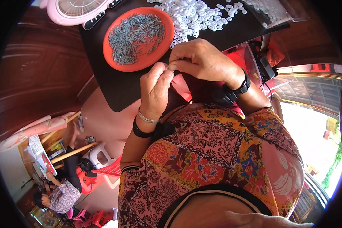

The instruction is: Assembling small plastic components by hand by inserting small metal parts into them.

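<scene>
Person in a purple-patterned top (pixel 64 195): seen seated at the lower left, to the left of a grey-white plastic stool (pixel 100 156).
Pale pink fan with a round grille (pixel 79 9): seen at the upper left, partly cut off by the upper rim of the view.
Smooth black counter (pixel 119 89): its left edge is run down from beside the fan to a rounded near corner; a band of black surface is shown between that corner and the plate.
Round orange plate (pixel 131 67): set near the left edge, its near rim brought just beside the hands.
Small grey metal screws (pixel 125 40): heaped on the plate, mostly toward its left and far sides; orange is left showing at the near right.
Left hand (pixel 154 89): held raised at the counter's near edge, with a silver-coloured bracelet (pixel 147 117) worn; thumb and forefinger are pressed together.
Right hand (pixel 203 60): held across the near edge, its fingers pinched together against the left fingertips; whether a small piece is clamped there cannot be told.
White oval plastic pieces with holes (pixel 193 17): spread loosely beyond the right hand, beside the plate.
Clear plastic tray (pixel 290 14): placed at the far right end, white pieces held inside.
</scene>
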`<state>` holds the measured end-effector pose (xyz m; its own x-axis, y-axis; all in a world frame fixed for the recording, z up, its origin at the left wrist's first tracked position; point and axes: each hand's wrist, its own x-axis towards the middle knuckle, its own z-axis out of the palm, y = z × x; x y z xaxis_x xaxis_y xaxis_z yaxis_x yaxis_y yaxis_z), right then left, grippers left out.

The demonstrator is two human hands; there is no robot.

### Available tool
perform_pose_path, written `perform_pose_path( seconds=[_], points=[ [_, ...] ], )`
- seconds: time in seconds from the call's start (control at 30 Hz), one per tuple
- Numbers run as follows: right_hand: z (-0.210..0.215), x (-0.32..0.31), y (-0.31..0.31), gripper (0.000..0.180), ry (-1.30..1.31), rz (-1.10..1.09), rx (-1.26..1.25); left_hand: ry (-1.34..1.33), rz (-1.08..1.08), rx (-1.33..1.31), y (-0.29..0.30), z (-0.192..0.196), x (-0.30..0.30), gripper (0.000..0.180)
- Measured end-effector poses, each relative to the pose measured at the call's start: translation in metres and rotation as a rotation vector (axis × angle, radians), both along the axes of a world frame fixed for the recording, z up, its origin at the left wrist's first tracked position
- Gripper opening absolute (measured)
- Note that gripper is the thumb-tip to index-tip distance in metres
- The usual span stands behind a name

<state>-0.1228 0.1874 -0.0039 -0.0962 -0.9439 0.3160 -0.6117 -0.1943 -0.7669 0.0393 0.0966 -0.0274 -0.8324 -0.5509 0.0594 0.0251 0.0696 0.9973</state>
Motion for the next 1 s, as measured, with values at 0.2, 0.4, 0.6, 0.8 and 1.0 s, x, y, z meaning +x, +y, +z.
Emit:
perform_pose_path(
  seconds=[0.2,0.4,0.6,0.8,1.0],
  points=[
    [-0.004,-0.043,0.0,0.013,0.256,-0.44,-0.122,0.016,0.012,0.223,-0.005,0.004,0.003,0.017],
    [-0.016,-0.057,-0.018,0.018,0.59,-0.516,-0.091,0.018,0.01,0.205,-0.004,0.004,0.003,0.016],
    [-0.022,-0.059,-0.031,0.018,0.695,-0.521,-0.013,0.015,-0.008,0.19,-0.005,0.004,0.005,0.016],
    [-0.024,-0.062,-0.038,0.016,0.706,-0.53,-0.018,0.021,-0.016,0.195,-0.005,0.003,0.004,0.016],
    [-0.016,-0.064,-0.029,0.016,0.501,-0.59,-0.168,0.025,-0.024,0.222,-0.007,0.004,0.004,0.015]
  ],
)
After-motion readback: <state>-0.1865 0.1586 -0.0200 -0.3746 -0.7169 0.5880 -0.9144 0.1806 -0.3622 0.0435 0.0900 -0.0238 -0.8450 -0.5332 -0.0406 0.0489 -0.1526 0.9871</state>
